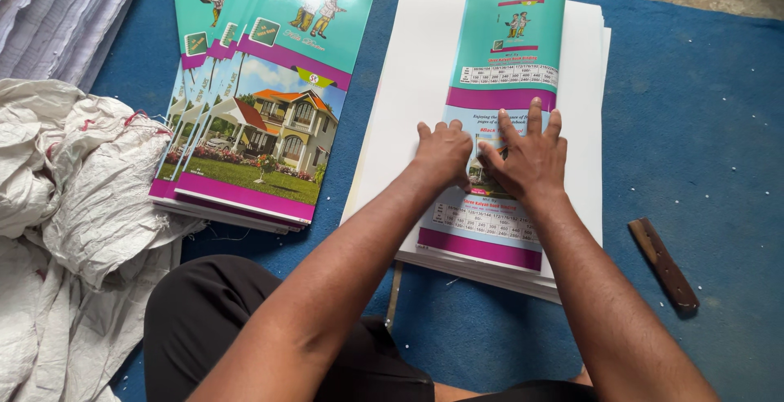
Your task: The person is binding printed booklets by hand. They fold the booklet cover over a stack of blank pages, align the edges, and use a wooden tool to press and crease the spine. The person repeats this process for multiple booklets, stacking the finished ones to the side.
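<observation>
1. Teal-and-purple cover sheet [498,116] lies on white paper stack [408,108], on blue mat [694,124].
2. Left hand [443,153]: fingers curled, knuckles pressing sheet's left edge, not gripping.
3. Right hand [529,157]: fingers spread flat on sheet's middle, holding nothing.
4. Pile of covers [261,108] well apart to left; brown stick [663,265] to right.

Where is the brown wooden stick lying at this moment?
In the head view, the brown wooden stick lies on the blue mat at the right, just beyond the stack of white sheets and apart from the right hand.
</observation>
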